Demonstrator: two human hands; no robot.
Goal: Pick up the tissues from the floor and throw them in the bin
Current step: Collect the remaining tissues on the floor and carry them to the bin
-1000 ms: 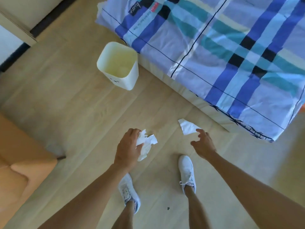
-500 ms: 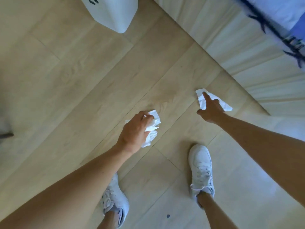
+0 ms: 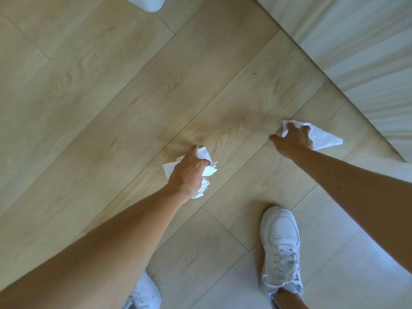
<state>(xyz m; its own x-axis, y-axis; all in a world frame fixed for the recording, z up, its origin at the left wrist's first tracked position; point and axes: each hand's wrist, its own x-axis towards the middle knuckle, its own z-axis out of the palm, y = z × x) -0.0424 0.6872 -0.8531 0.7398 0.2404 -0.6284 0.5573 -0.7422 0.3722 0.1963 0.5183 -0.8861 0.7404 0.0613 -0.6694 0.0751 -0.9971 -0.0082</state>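
**Nearly there: second tissue under the fingers**

Now the right hand (image 3: 292, 141) is down at floor level, fingers spread over the flat tissue (image 3: 323, 139) lying on the wooden floor (image 3: 111, 85), close to the pale drape of the bed (image 3: 367, 63). The fingertips press on its near edge, but I can't tell whether they have pinched it or only rest on top; the far corner sticks out flat beyond the hand. Across from it, the left hand (image 3: 189, 172) is clenched round a crumpled tissue (image 3: 206, 168), with white folds poking out on both sides of the fist and below the palm.

This stuff weighs next to nothing and has no stiffness at all. A flat sheet on smooth boards is the awkward one, I'd say: it can slide ahead of the fingers instead of lifting. Best bet is to drag the fingertips together so the sheet bunches into a ridge, then pinch that ridge. Tearing hardly matters here, since it's going in the rubbish anyway. The crumpled one looks secure, though loose ends could slip out if the fist slackens.

Up at the top edge, only the bottom corner of the bin (image 3: 145, 3) shows, well apart from both hands. White shoes (image 3: 281, 248) are planted just behind the action. Neither tissue is binned yet.
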